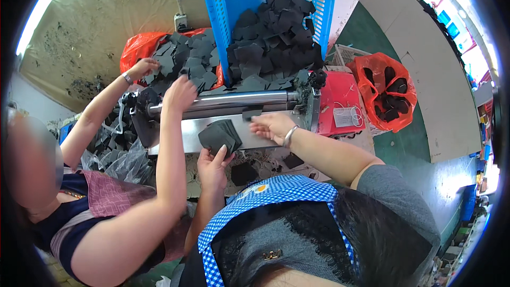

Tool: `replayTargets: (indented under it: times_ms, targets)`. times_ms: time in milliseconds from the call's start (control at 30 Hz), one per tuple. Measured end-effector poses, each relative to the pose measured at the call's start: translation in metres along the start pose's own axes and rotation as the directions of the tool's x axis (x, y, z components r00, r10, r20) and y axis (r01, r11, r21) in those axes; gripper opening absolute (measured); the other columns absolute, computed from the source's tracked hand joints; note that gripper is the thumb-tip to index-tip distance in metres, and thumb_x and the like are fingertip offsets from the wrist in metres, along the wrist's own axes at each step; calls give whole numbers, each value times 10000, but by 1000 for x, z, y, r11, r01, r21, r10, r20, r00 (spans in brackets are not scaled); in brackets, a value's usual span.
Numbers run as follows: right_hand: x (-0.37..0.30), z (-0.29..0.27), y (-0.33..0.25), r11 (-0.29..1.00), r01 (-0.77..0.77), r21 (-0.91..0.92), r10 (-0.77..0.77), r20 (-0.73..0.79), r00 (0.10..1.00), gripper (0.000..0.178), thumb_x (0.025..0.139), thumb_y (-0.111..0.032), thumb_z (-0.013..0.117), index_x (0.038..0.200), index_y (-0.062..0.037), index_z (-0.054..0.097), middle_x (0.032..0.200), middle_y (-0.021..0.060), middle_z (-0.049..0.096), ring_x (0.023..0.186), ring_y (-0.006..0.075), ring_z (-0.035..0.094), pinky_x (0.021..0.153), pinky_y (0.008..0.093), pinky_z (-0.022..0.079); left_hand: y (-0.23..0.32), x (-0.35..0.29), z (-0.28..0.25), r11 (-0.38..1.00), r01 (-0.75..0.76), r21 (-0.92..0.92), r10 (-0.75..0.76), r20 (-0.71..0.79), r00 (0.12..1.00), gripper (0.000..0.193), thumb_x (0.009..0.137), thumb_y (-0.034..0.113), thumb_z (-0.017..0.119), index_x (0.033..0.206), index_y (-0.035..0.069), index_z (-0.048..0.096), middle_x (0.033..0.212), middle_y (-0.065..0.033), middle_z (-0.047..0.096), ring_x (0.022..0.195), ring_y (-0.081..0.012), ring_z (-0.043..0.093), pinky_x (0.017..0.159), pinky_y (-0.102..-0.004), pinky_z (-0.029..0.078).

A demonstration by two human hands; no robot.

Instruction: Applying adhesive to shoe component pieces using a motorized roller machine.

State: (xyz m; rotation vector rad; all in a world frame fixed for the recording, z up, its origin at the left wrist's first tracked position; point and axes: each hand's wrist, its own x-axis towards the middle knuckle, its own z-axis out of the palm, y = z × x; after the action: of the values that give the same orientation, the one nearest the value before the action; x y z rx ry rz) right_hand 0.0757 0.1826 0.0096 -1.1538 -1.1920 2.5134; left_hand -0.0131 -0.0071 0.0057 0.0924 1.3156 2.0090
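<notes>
My left hand (212, 169) grips a fanned stack of flat black pieces (217, 135), thumb on top, over the front of a roller machine's metal plate (190, 130). My right hand (272, 127), with a bracelet at the wrist, has its fingertips closed at the lower edge of a single small black piece (252, 113). That piece lies at the front of the shiny steel roller (223, 101); its far edge meets the roller. Loose black pieces (244, 173) lie just below the plate.
A co-worker at the left reaches one hand (143, 68) into black pieces in a red bag (137, 48); the other hand (180, 94) is near the roller's left end. Behind stands a blue basket (215, 18) of black pieces. At right are a red panel (334, 95) and a red bag (366, 64).
</notes>
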Motion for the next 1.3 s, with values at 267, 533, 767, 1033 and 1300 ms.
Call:
replayTargets:
  times_ms: [267, 533, 767, 1033, 1300]
  targets:
    - [-19, 15, 11, 966, -112, -233, 178, 283, 943, 234, 768, -171, 707, 881, -8, 583, 687, -2, 567, 521, 49, 502, 441, 160, 381, -1, -4, 2, 971, 200, -134, -184, 120, 975, 238, 853, 37, 555, 1083, 13, 500, 1032, -96, 588, 926, -193, 592, 788, -362, 514]
    - [-8, 1, -2, 996, -81, -30, 76, -127, 989, 250, 794, -206, 682, 863, 9, 576, 745, 58, 618, 590, 111, 599, 517, 215, 514, -2, 0, -4, 999, 32, -23, -32, 2, 999, 202, 838, 13, 573, 1028, -12, 506, 987, -100, 600, 856, -182, 614, 731, -323, 547]
    - [-16, 5, 12, 955, -61, -289, 121, 196, 973, 153, 825, -160, 636, 887, -30, 582, 750, 42, 625, 578, 68, 579, 457, 156, 421, -3, -1, 1, 989, 121, -80, -116, 57, 992, 186, 837, 13, 573, 1003, -30, 503, 978, -113, 598, 862, -186, 613, 730, -330, 550]
    - [-4, -5, 2, 986, -137, 96, 155, -211, 965, 135, 863, -148, 569, 911, -22, 559, 724, 57, 615, 566, 88, 586, 488, 183, 482, -4, 1, -4, 995, 98, -7, -98, -18, 995, 174, 825, 30, 599, 978, -17, 532, 939, -101, 609, 829, -179, 619, 703, -332, 552]
    - [-13, -1, 7, 935, -94, -343, 93, -21, 995, 168, 873, -195, 569, 809, -39, 573, 695, 33, 592, 503, 73, 541, 425, 164, 379, -8, 2, -4, 997, 76, -5, -76, -2, 997, 160, 850, 32, 565, 997, -22, 533, 954, -98, 612, 825, -172, 619, 712, -315, 548]
